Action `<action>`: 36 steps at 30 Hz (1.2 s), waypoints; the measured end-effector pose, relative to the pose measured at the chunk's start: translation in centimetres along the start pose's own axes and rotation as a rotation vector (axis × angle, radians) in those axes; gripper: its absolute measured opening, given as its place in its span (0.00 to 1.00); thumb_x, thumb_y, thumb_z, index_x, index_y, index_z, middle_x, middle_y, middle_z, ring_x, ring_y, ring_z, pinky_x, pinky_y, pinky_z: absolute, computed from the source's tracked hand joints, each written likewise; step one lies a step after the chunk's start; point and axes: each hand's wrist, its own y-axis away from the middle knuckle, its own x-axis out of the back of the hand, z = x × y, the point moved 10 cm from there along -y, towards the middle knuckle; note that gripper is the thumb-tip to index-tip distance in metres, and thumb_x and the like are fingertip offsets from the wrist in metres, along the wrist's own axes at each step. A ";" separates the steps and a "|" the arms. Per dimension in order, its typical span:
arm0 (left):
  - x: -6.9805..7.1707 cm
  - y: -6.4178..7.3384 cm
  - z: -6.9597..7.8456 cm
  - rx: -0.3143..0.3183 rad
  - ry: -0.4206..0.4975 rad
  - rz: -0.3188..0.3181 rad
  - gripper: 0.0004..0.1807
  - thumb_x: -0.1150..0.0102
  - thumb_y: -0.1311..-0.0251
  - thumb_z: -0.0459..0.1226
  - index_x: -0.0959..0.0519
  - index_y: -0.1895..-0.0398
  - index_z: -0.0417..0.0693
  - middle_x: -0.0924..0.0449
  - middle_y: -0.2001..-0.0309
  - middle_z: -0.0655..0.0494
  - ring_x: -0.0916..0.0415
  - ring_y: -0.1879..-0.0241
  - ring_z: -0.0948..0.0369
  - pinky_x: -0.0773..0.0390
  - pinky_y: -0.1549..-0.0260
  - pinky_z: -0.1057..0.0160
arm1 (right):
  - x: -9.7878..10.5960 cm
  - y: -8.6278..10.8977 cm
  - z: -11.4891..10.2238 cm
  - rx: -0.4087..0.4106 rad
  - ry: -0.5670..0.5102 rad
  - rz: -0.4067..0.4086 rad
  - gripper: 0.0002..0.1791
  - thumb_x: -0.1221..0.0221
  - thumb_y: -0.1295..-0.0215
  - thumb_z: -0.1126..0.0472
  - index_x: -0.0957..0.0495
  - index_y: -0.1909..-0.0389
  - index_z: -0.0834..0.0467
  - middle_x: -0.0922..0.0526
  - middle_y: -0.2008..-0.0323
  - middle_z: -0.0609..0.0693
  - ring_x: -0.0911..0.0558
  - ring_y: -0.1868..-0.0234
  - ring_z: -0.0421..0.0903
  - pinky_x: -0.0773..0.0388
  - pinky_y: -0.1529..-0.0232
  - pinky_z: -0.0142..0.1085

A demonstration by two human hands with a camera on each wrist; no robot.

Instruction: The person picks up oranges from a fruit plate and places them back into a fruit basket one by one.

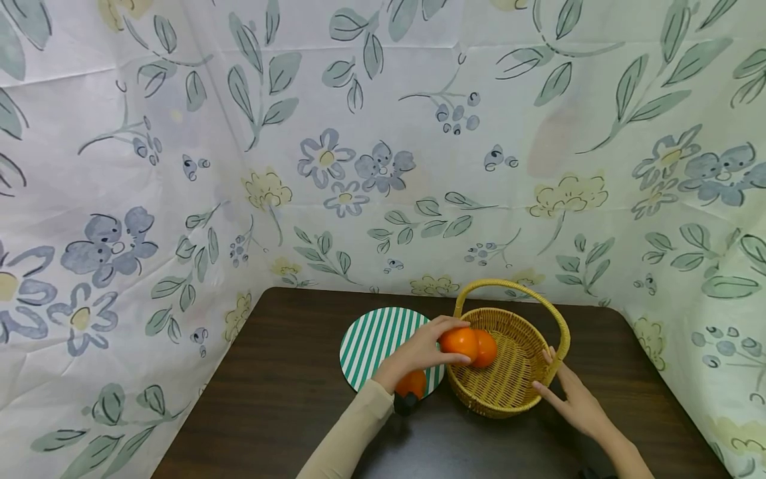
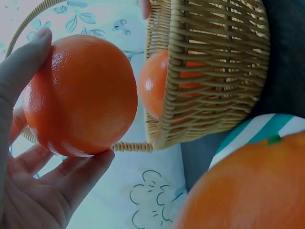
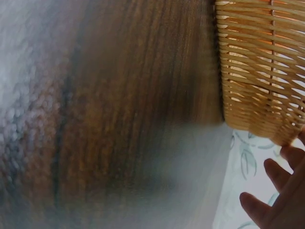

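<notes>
My left hand (image 1: 421, 347) grips an orange (image 2: 81, 95) between thumb and fingers, at the left rim of a round yellow wicker basket (image 1: 501, 392). Inside that basket, beyond the weave in the left wrist view, lies another orange (image 2: 153, 85). A third orange (image 1: 413, 382) sits under my left wrist on a round green-and-white striped mat (image 1: 368, 342); the wrist partly hides it. At the basket's right side, by the foot of its arched handle, my right hand (image 1: 576, 404) touches the rim with thumb and fingertips. Its fingers (image 3: 257, 207) look spread and fairly straight in the right wrist view.
The dark wood table (image 1: 281, 372) carries the mat on the left and the basket on the right. The basket's tall handle (image 1: 509, 283) arches over its opening. Flower-printed cloth (image 1: 383, 133) closes off the back and both sides.
</notes>
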 end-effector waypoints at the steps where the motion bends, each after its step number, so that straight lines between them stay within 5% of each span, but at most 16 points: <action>1: -0.1 0.0 0.1 0.001 0.001 -0.001 0.34 0.38 0.49 0.56 0.34 0.37 0.69 0.36 0.37 0.60 0.30 0.47 0.63 0.25 0.54 0.67 | 0.0 0.0 0.0 0.001 0.008 0.002 0.42 0.45 0.34 0.52 0.58 0.27 0.54 0.65 0.27 0.55 0.53 0.33 0.72 0.48 0.47 0.68; 23: -1.7 -0.6 1.9 -0.060 0.002 -0.005 0.35 0.38 0.49 0.56 0.33 0.36 0.62 0.35 0.39 0.62 0.30 0.51 0.67 0.25 0.56 0.69 | 0.5 0.3 -0.7 -0.013 0.104 0.015 0.40 0.47 0.33 0.50 0.56 0.27 0.57 0.63 0.27 0.55 0.49 0.34 0.72 0.45 0.48 0.67; 36: -2.7 -0.9 1.8 -0.031 -0.011 -0.027 0.34 0.38 0.48 0.55 0.34 0.36 0.64 0.35 0.38 0.61 0.30 0.51 0.66 0.26 0.57 0.70 | 0.3 0.3 -0.5 0.009 0.069 0.027 0.40 0.47 0.33 0.52 0.57 0.27 0.56 0.66 0.27 0.50 0.53 0.32 0.70 0.47 0.47 0.68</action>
